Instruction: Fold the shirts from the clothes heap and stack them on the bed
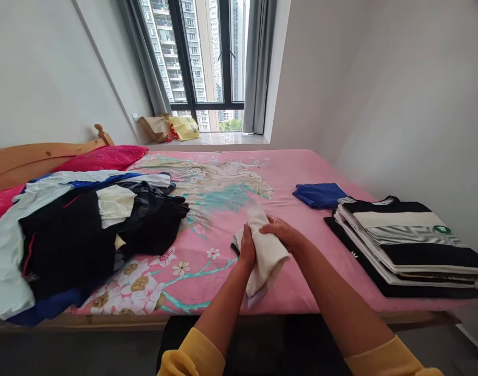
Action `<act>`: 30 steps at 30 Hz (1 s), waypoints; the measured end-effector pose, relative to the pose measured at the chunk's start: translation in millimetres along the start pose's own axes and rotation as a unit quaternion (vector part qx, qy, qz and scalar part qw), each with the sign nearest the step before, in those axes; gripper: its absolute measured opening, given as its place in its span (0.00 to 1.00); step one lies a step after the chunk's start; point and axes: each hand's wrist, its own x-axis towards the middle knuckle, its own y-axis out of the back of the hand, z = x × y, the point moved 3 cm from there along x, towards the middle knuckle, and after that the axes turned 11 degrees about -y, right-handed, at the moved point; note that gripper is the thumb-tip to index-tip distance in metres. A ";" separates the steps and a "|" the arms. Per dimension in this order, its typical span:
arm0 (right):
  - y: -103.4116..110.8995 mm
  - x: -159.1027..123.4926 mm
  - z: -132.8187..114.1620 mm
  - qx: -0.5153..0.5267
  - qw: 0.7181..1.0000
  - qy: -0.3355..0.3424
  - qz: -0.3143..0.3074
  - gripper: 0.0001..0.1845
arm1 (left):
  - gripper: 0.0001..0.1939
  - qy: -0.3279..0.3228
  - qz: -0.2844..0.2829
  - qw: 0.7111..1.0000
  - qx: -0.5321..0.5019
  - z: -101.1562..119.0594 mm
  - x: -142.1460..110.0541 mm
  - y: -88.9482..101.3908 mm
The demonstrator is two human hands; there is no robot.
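A small white cloth garment (267,256) is gathered between my two hands above the near part of the bed; its exact kind is not clear. My left hand (247,248) grips its left side, fingers closed. On the upper right, my right hand (282,231) is closed on it too, thumb lying across the cloth. The top end of the garment looks blurred. Behind my left hand, a dark edge with some white cloth shows, mostly hidden.
Left on the pink floral bed sheet (199,282) lies a loose heap of dark clothes (74,240) by a red pillow (105,157). To the right are a folded blue garment (320,195) and a stack of folded shirts (411,245). Bags (184,128) sit on the windowsill.
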 end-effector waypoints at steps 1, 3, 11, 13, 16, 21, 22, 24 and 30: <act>-7.0 -2.4 -21.1 -0.069 0.997 0.008 -0.011 0.27 | 0.40 -0.008 -0.009 0.997 -0.074 9.1 5.9 -8.5; -22.8 -6.5 -49.4 -0.217 0.976 0.030 -0.009 0.29 | 0.46 -0.037 -0.018 0.989 -0.144 23.4 13.9 -10.6; -86.9 -26.2 79.2 -0.565 0.822 0.065 0.005 0.30 | 0.43 0.085 -0.033 0.986 -0.143 4.6 -38.4 130.4; -93.4 -40.4 120.1 -0.519 0.852 0.070 0.006 0.22 | 0.37 0.133 -0.041 0.979 -0.150 6.4 -54.8 158.2; -81.2 -63.5 159.5 -0.415 0.903 0.052 0.097 0.11 | 0.27 0.183 -0.053 0.976 -0.109 15.3 -66.3 179.2; -23.7 -93.8 214.8 -0.237 0.914 -0.048 0.327 0.19 | 0.28 0.211 -0.101 0.972 -0.035 18.4 -70.2 185.1; -16.8 -96.1 224.7 -0.193 0.920 -0.069 0.335 0.20 | 0.27 0.209 -0.102 0.972 -0.027 17.2 -69.9 184.5; -13.6 -94.7 239.1 -0.085 0.942 -0.114 0.305 0.24 | 0.22 0.209 -0.098 0.973 0.001 14.3 -68.0 182.1; -49.1 -65.2 242.3 0.211 0.945 -0.179 0.173 0.28 | 0.19 0.241 -0.059 0.964 0.094 15.4 -66.5 173.1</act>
